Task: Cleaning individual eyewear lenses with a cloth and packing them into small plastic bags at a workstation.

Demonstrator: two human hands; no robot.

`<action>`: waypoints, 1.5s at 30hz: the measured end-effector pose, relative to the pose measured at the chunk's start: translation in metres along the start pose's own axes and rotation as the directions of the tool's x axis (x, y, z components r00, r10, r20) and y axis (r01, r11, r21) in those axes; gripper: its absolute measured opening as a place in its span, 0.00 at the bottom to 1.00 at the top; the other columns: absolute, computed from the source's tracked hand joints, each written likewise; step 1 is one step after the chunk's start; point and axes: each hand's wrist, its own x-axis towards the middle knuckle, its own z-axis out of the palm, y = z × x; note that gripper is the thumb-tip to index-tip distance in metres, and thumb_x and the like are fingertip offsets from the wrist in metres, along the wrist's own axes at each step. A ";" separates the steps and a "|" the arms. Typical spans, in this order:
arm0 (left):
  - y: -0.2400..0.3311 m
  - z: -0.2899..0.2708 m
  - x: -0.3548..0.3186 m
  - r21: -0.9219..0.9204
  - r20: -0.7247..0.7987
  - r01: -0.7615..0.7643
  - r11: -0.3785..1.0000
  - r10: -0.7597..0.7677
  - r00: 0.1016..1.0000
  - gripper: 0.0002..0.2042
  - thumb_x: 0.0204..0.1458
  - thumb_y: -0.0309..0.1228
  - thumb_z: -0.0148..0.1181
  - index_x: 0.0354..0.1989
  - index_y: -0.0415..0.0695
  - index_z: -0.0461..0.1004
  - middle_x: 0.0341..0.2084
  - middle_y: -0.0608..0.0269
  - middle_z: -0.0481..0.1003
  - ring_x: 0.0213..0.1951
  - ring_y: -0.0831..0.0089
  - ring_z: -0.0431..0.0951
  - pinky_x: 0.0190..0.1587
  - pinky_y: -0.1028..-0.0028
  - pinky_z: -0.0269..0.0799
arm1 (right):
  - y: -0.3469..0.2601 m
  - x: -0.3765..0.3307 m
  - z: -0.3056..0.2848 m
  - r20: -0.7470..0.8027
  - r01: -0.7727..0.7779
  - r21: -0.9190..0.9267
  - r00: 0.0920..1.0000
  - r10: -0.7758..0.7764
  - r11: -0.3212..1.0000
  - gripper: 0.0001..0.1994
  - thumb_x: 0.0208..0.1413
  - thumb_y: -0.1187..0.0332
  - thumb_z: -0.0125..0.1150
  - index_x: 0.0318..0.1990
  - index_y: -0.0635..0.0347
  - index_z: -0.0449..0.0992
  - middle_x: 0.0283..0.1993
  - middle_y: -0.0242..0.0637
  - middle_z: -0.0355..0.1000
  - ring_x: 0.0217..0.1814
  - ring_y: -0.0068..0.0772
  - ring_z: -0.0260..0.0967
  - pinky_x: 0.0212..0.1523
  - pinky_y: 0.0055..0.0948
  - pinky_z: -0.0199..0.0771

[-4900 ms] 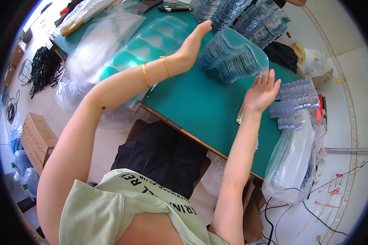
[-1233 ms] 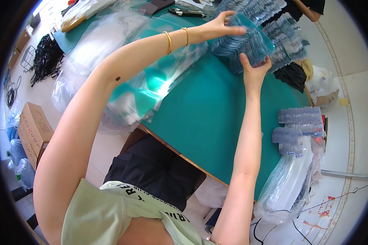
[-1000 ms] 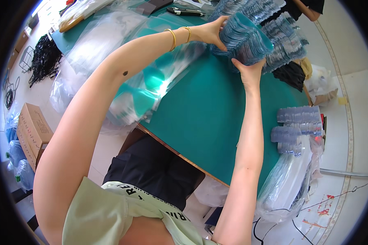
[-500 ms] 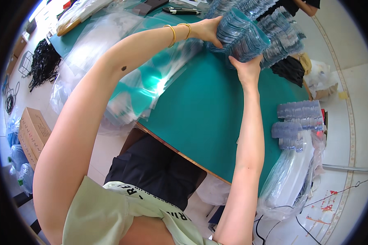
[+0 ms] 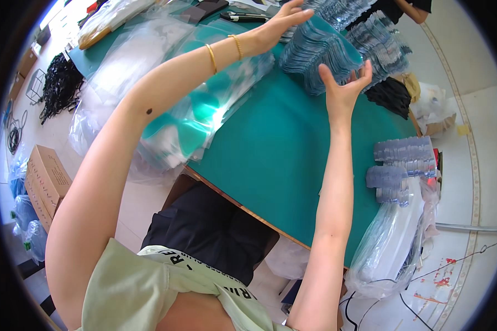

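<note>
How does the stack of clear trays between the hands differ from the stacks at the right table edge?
The stack of clear trays between the left hand and right hand is bigger, standing on edge on the green table. The smaller stacks lie untouched at the right edge, above a plastic bag. Both are clear, bluish plastic.

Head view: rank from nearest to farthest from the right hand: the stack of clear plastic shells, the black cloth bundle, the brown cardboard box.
1. Stack of clear plastic shells, right beside the right hand.
2. Black cloth bundle, to its right.
3. Brown cardboard box, on the floor far left.
</note>
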 end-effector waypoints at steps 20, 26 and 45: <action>-0.037 0.002 0.032 0.332 0.138 -0.268 0.904 0.235 0.962 0.24 0.69 0.42 0.47 0.68 0.44 0.59 0.62 0.56 0.65 0.63 0.69 0.62 0.63 0.74 0.59 | -0.010 0.007 -0.001 0.055 0.144 -0.388 0.990 -0.133 0.910 0.56 0.45 0.62 0.81 0.72 0.62 0.40 0.69 0.51 0.52 0.71 0.42 0.55 0.71 0.36 0.55; -0.048 0.010 0.028 0.208 0.141 -0.330 0.921 0.305 0.942 0.26 0.70 0.40 0.46 0.72 0.46 0.50 0.64 0.53 0.60 0.65 0.67 0.59 0.65 0.72 0.56 | 0.013 0.019 -0.017 0.128 0.061 -0.121 0.991 -0.045 0.991 0.55 0.45 0.66 0.80 0.72 0.60 0.40 0.66 0.50 0.57 0.65 0.40 0.62 0.66 0.36 0.63; -0.025 0.175 -0.114 0.604 0.566 -0.260 0.754 -0.176 0.805 0.27 0.50 0.35 0.66 0.59 0.40 0.66 0.52 0.49 0.75 0.53 0.59 0.77 0.56 0.64 0.74 | 0.030 -0.231 -0.299 -0.409 -0.545 -0.750 0.827 0.385 0.374 0.15 0.54 0.70 0.64 0.46 0.68 0.77 0.49 0.52 0.75 0.50 0.44 0.74 0.52 0.35 0.72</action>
